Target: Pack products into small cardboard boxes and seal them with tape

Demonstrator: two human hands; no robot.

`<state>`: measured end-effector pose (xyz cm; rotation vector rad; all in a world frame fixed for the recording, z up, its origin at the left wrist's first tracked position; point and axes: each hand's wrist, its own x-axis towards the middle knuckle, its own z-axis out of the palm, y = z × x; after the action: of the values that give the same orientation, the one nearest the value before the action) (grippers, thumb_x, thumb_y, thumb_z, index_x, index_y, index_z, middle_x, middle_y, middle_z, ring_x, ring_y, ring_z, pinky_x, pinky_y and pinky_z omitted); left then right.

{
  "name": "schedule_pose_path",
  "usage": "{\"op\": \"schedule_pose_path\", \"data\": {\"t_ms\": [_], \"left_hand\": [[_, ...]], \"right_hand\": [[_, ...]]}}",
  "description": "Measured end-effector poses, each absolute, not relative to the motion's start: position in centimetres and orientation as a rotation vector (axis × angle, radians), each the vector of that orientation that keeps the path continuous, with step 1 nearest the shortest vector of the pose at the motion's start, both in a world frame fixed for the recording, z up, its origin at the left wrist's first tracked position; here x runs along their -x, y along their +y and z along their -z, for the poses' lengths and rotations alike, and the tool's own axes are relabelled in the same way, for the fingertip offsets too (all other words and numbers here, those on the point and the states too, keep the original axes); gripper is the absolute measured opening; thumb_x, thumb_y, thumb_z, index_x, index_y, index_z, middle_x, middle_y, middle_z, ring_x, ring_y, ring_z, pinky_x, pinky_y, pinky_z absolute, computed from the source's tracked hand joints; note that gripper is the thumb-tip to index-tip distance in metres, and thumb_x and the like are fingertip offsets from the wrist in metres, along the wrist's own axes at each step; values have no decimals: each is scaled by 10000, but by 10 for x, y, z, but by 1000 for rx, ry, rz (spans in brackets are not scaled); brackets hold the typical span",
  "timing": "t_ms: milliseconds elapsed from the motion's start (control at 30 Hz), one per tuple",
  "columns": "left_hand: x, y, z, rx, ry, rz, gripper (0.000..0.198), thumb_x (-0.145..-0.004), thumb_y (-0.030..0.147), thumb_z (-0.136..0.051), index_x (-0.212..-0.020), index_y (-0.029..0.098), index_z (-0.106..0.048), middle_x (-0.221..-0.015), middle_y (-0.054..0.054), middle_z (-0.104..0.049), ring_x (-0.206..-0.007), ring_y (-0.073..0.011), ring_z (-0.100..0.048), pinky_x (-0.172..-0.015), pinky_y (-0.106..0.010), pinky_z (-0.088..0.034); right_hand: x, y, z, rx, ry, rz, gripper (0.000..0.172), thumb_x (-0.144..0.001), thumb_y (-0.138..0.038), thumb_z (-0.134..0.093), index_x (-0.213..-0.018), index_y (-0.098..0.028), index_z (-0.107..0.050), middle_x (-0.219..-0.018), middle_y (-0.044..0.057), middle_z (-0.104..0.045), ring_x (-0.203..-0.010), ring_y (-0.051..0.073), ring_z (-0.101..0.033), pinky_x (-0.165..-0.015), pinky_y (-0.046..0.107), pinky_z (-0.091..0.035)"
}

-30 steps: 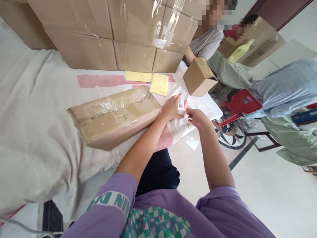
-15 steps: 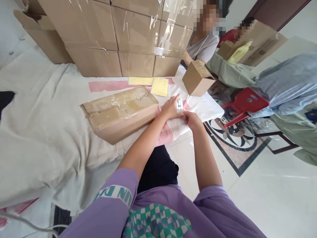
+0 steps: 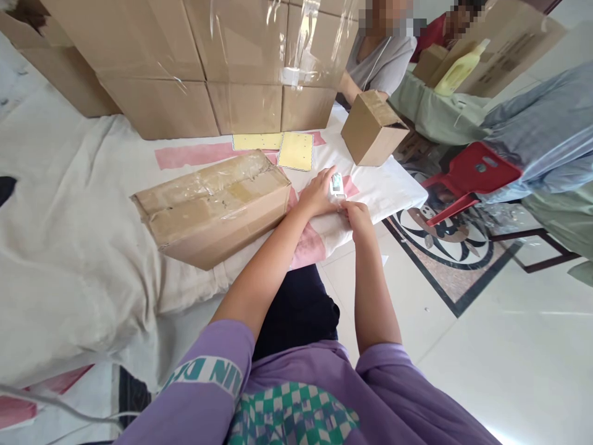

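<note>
My left hand (image 3: 317, 194) is closed around a small white packet (image 3: 336, 183) with a greenish, printed-looking face. It is too small to make out its exact kind. My right hand (image 3: 357, 216) pinches at the packet's near end, fingertips pressed together; what exactly they grip there is hidden. Both hands are over the near edge of the cloth-covered table (image 3: 69, 235). Left of them lies a long taped cardboard box (image 3: 222, 213). Beyond them are two yellow sheets, one nearer (image 3: 296, 152) and one behind it (image 3: 257, 142).
Stacked cardboard boxes (image 3: 245, 52) wrapped in clear film stand at the back. A smaller carton (image 3: 368, 130) sits at the table's right end, by a person in grey (image 3: 393, 62). A red plastic chair (image 3: 484, 168) and a yellow bottle (image 3: 463, 68) are farther right.
The view has shifted slightly, so the boxes sit higher and farther left. My hands stay on the white packet, which shows a bit more of its face now.
</note>
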<state>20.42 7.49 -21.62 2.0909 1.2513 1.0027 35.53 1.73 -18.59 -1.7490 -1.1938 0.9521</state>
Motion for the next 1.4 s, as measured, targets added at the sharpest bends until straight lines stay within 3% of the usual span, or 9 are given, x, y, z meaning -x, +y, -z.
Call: {"op": "schedule_pose_path", "data": {"t_ms": [133, 233, 433, 533, 667, 800, 933, 1233, 1400], "left_hand": [[-202, 75, 216, -2124, 1234, -1002, 1174, -708, 433, -855, -1661, 250, -195, -1729, -166, -257, -1544, -392, -384, -1217, -537, -410], [-202, 75, 218, -2134, 1235, -1011, 1191, -699, 456, -881, -1656, 255, -202, -1727, -168, -260, -1541, -396, -389, -1225, -540, -400], [-203, 75, 219, -2137, 1243, -1010, 1220, -674, 424, -914, -1651, 301, -194, -1734, -163, -251, -1558, -401, -360, -1231, -551, -385], [-202, 76, 219, -2147, 1235, -1007, 1207, -696, 460, -900, -1651, 300, -178, -1735, -167, -246, -1587, -391, -317, -1260, -547, -342], [-202, 78, 222, -2183, 1211, -1027, 1164, -734, 480, -872, -1645, 275, -175, -1718, -179, -268, -1594, -356, -311, -1272, -520, -333], [-203, 80, 226, -2196, 1202, -1057, 1145, -732, 438, -871, -1639, 283, -189, -1696, -181, -287, -1578, -355, -337, -1252, -516, -365], [-203, 84, 230, -2231, 1174, -1073, 1148, -732, 441, -865, -1637, 284, -177, -1685, -182, -295, -1583, -357, -327, -1268, -513, -338], [-199, 89, 235, -2222, 1129, -1084, 1164, -740, 612, -848, -1639, 291, -181, -1703, -175, -269, -1613, -371, -267, -1300, -539, -285], [-199, 89, 235, -2198, 1148, -1075, 1184, -714, 640, -868, -1636, 289, -213, -1703, -172, -277, -1606, -391, -275, -1295, -554, -292]], "right_hand": [[-352, 2, 186, 1760, -1247, -860, 383, -773, -371, -667, -540, -236, -394, -571, -20, -358, -614, 151, -340, -570, 330, -293], [-351, -15, 193, 1684, -1259, -712, 425, -842, -403, -626, -588, -241, -328, -621, -16, -343, -656, 161, -353, -619, 322, -349], [-354, -28, 200, 1443, -1348, -628, 149, -893, -408, -569, -919, -263, -544, -879, 25, -582, -827, 203, -544, -780, 325, -475], [-355, -15, 197, 1322, -1398, -573, 351, -884, -381, -574, -1220, -287, -538, -1181, 79, -662, -1057, 236, -604, -907, 360, -494], [-355, 18, 199, 1276, -1484, -470, 481, -880, -405, -569, -1351, -311, -535, -1414, 89, -613, -1320, 276, -540, -1087, 443, -466], [-362, 50, 213, 1195, -1451, -820, 790, -809, -409, -641, -1543, -336, -357, -1582, 79, -487, -1468, 281, -460, -1232, 517, -379], [-370, 64, 226, 1070, -1484, -1022, 881, -772, -360, -652, -1576, -326, -294, -1639, 77, -429, -1516, 255, -431, -1295, 492, -326], [-368, 66, 233, 1024, -1501, -1021, 832, -815, -296, -595, -1588, -310, -287, -1676, 48, -391, -1572, 261, -361, -1322, 512, -297], [-367, 63, 235, 1036, -1562, -977, 761, -894, -387, -570, -1606, -351, -304, -1733, -6, -332, -1615, 260, -288, -1342, 527, -250]]}}
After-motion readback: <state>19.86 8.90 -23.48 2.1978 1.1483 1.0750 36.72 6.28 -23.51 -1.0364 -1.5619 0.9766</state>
